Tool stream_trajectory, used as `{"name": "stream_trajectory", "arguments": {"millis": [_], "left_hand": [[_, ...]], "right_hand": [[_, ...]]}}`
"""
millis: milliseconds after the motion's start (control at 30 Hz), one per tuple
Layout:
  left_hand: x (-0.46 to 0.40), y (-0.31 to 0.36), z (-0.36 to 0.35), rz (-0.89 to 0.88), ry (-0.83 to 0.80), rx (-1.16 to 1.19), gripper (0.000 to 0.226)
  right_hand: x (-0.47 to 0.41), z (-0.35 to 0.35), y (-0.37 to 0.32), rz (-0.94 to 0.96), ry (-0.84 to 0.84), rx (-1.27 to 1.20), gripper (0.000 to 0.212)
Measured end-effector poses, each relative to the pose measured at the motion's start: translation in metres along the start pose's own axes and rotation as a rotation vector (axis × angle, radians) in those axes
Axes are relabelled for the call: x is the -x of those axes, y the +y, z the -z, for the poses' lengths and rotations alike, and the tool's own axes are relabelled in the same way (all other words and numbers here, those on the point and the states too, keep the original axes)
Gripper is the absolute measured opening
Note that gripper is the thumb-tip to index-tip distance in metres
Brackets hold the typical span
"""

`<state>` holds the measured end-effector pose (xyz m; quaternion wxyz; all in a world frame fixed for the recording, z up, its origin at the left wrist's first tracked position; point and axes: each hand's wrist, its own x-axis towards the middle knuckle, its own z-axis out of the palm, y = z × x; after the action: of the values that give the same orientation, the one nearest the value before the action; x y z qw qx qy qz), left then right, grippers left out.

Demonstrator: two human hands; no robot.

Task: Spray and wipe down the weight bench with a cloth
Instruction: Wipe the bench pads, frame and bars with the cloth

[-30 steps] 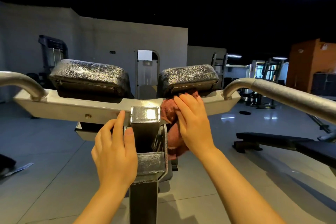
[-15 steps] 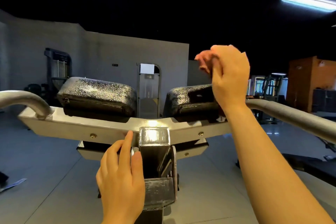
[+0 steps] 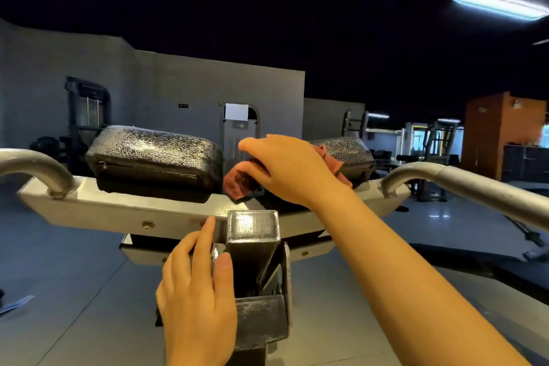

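The bench frame is a pale metal crossbar point(image 3: 98, 211) carrying two cracked black pads, the left pad point(image 3: 154, 154) and the right pad point(image 3: 347, 154). My right hand point(image 3: 288, 172) holds a reddish cloth point(image 3: 240, 181) down on the inner end of the right pad, covering much of that pad. The cloth hangs into the gap between the pads. My left hand point(image 3: 196, 294) rests on the left side of the dark central post point(image 3: 252, 249), fingers curled round its edge. No spray bottle is in view.
Curved grey metal handles stick out at the left point(image 3: 35, 169) and right point(image 3: 475, 184). A flat black bench point(image 3: 487, 264) lies low on the right. Gym machines point(image 3: 86, 110) stand along the back wall, over a grey tiled floor point(image 3: 59, 276).
My right hand, raised in the air with the cloth half a second ago, has come down onto the right pad. Earlier it wiped below that pad. The left hand stayed on the post.
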<state>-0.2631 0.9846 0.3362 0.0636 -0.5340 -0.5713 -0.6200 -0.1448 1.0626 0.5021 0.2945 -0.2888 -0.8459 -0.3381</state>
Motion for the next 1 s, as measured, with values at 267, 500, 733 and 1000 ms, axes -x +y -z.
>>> {"name": "stream_trajectory", "arguments": {"millis": [267,500,733,1000], "left_hand": [[0.000,-0.001,-0.002,0.000,0.011,0.018,0.055],[-0.002,-0.004,-0.005,-0.012,0.024,0.056,0.057],[-0.001,-0.001,-0.003,0.010,-0.009,0.041,0.056],[-0.001,0.000,-0.001,0.004,-0.015,0.003,0.056]], "right_hand": [[0.049,-0.005,0.055,0.021,0.220,-0.110,0.044],[0.055,0.006,0.083,-0.549,0.243,-0.242,0.039],[0.003,0.002,-0.007,-0.105,0.072,-0.014,0.041],[0.036,-0.007,0.030,-0.016,0.335,-0.022,0.052]]}}
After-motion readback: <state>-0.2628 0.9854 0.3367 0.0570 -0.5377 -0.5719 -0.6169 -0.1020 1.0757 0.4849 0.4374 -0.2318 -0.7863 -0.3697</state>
